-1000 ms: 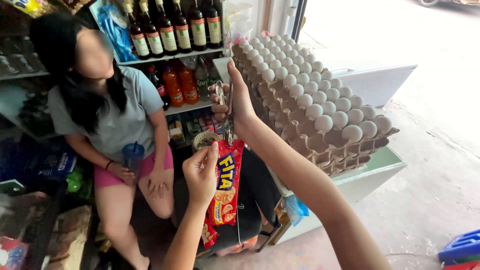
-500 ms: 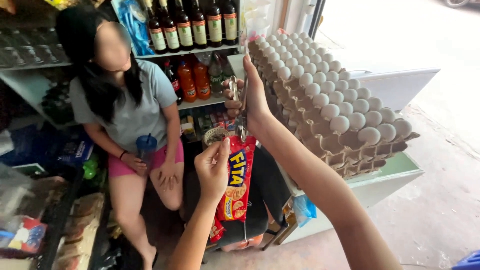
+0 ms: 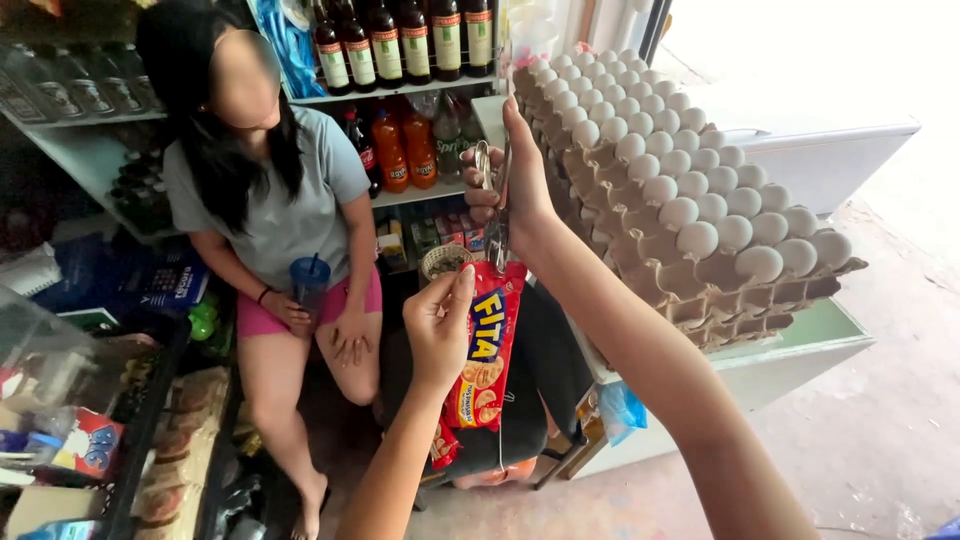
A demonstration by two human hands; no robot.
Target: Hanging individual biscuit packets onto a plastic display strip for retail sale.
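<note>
Right hand (image 3: pixel 505 190) grips scissors (image 3: pixel 492 205) above the red cracker packet (image 3: pixel 485 345); left hand (image 3: pixel 438 325) fingers pinch the packet's top edge, steadying the hanging strip beside stacked egg trays (image 3: pixel 690 215)

Small neighbourhood shop. Shelves (image 3: pixel 420 92) behind hands carry rows of dark bottles (image 3: pixel 400 40) and orange drink bottles (image 3: pixel 405 150). Stacked egg trays (image 3: pixel 680 210) right of right hand (image 3: pixel 505 190). Hanging snack packets (image 3: pixel 485 345) beside left hand (image 3: pixel 440 325). More packaged goods (image 3: pixel 180 440) lower left.

Two bare forearms, sleeveless in view; left hand (image 3: pixel 437 325), right hand (image 3: pixel 510 190) ringless.
</note>
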